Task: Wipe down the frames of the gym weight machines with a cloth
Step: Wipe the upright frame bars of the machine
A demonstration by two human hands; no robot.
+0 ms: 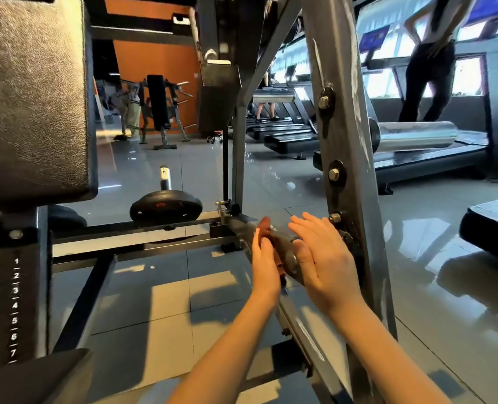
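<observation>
A grey steel weight machine fills the view; its slanted upright post (350, 158) carries three bolts. A lower frame bar (285, 252) runs diagonally from that post toward me. My left hand (264, 269) presses a reddish-brown cloth (264, 227) against the left side of this bar, fingers straight. Only the cloth's top edge and a strip beside the bar show; the rest is hidden by the hand. My right hand (323, 255) lies flat on the bar's right side, fingers straight, thumb resting on the metal near the post's lowest bolt.
A black padded seat back (32, 94) and numbered adjustment post (14, 304) stand at left. A black weight plate (166, 207) sits on a peg behind the cross bar. Treadmills (288, 138) line the back right, with a person on the nearest. Glossy tiled floor (431, 272) lies around.
</observation>
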